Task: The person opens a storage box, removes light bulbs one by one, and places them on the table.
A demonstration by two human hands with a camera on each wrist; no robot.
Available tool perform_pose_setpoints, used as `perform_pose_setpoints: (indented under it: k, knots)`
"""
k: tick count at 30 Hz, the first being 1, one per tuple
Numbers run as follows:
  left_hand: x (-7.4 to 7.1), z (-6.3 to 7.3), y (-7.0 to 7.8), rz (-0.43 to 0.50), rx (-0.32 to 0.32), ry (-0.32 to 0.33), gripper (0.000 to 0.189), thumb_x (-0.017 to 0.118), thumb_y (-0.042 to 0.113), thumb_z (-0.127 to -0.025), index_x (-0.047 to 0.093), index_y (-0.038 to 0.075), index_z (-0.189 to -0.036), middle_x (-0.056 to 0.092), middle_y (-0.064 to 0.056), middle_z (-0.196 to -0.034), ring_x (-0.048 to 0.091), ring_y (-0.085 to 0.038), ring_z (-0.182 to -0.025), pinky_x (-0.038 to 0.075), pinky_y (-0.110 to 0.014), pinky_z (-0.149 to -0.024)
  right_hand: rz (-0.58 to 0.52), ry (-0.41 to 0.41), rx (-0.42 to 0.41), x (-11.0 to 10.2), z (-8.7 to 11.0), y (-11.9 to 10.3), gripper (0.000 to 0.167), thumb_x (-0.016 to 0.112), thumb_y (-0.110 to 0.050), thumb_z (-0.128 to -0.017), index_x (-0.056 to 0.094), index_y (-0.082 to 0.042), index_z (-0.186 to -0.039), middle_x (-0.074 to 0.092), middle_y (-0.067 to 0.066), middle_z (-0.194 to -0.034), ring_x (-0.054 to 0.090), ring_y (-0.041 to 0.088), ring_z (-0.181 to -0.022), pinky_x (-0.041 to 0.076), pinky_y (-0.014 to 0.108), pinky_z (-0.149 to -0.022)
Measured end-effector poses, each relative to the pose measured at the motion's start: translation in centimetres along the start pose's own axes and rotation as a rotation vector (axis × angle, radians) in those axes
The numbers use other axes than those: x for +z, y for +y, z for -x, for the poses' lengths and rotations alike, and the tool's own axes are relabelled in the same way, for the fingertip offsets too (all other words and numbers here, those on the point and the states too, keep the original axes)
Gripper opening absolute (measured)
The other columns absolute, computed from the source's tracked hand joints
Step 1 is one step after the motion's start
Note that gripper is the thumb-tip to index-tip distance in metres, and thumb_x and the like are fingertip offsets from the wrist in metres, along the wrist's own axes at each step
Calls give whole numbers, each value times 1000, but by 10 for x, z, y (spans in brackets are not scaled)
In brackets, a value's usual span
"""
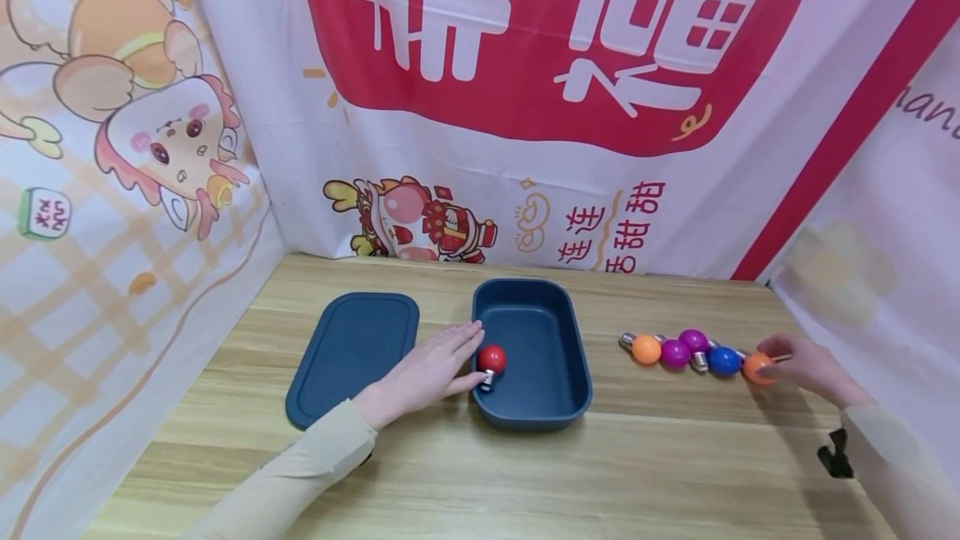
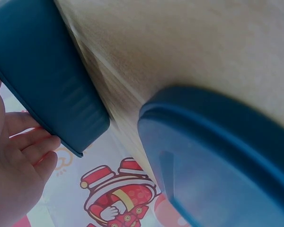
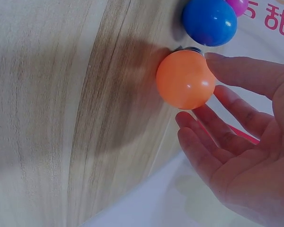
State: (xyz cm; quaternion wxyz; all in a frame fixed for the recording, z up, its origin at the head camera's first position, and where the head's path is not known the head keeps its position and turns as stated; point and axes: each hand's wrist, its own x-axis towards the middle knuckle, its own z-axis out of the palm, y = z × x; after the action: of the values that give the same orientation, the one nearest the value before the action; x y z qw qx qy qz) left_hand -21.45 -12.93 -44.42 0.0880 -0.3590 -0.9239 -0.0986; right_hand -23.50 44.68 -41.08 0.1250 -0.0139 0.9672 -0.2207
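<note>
My left hand (image 1: 431, 369) rests at the left rim of a dark blue box (image 1: 531, 419), fingers extended along the wall. Inside the box, by that hand, lies a red light bulb (image 1: 492, 358) with a silver screw base. At the right, my right hand (image 1: 806, 369) holds an orange light bulb (image 3: 185, 79) between thumb and fingers, low over the table at the end of a row. Beside it lie a blue bulb (image 1: 723, 361), two purple bulbs (image 1: 675, 353) and another orange bulb (image 1: 647, 349).
A flat dark blue lid (image 1: 356, 348) lies on the wooden table (image 1: 525, 482), left of the box. Printed cloth (image 1: 420, 132) hangs behind the table and along both sides.
</note>
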Motion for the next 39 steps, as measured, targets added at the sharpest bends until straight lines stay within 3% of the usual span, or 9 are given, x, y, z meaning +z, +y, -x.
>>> perform_pose_setpoints:
  k: [5,10,17,34,39]
  knots:
    - [0,0,1,0,-1,-3,68,54,51,-99,47,2,-147,43,-15,-156,44,-30,-144,42,-47,-116,2,12,-6,-2,2,2,60,72,-27,-89,52,16,-125,56,41,-122,58,49,-105,53,59,-85]
    - [-2,0,2,9,-3,-1,68,55,49,-98,47,2,-146,43,-17,-155,44,-30,-144,41,-48,-116,14,60,-64,-5,2,3,58,73,-24,-89,53,17,-124,56,42,-123,59,52,-106,55,60,-86]
    - [-2,-1,2,5,3,2,68,56,49,-98,47,1,-146,44,-17,-155,45,-32,-143,42,-48,-115,-5,76,-75,-9,5,-6,60,73,-25,-89,52,17,-127,55,42,-126,59,54,-108,56,59,-85]
    - [0,0,-1,-10,-1,-6,69,54,50,-99,46,2,-147,42,-16,-156,44,-32,-143,41,-47,-116,-14,143,-217,-4,1,-58,48,73,-17,-88,58,13,-122,61,38,-121,63,52,-108,60,49,-82]
    - [1,-1,-1,-6,8,-1,68,56,49,-98,46,2,-147,43,-17,-156,44,-32,-143,41,-48,-116,31,158,-265,-3,-1,-80,45,75,-16,-86,60,12,-118,64,35,-117,66,49,-104,59,50,-82]
